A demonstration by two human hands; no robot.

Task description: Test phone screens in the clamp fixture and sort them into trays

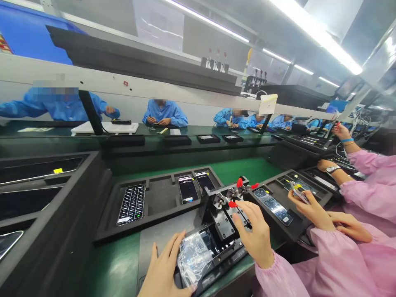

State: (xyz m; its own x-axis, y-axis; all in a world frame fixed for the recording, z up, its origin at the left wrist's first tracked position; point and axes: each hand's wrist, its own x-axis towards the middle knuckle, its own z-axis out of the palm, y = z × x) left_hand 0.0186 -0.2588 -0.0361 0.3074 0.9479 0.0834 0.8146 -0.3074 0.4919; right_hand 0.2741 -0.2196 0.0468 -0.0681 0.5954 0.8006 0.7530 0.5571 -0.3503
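A black clamping fixture (227, 225) with red-tipped toggle levers stands on the bench in front of me. Lying in it is a phone (213, 243), its near-left end covered by crinkled clear film (194, 256). My left hand (165, 264) curls round that film-covered end, thumb at the lower edge and fingers along the upper one. At the front red clamp lever (232, 204), my right hand (255, 231) has its thumb and forefinger closed about the tip. Metal pressing blocks of the fixture sit over the phone's far part.
A black foam tray (161, 214) behind the fixture holds several phones. Another phone (274, 206) lies in a tray on the right. A co-worker's hand (312, 210) in a pink sleeve holds a device close by. Deep foam trays (71, 231) border the left; blue-clad workers sit opposite.
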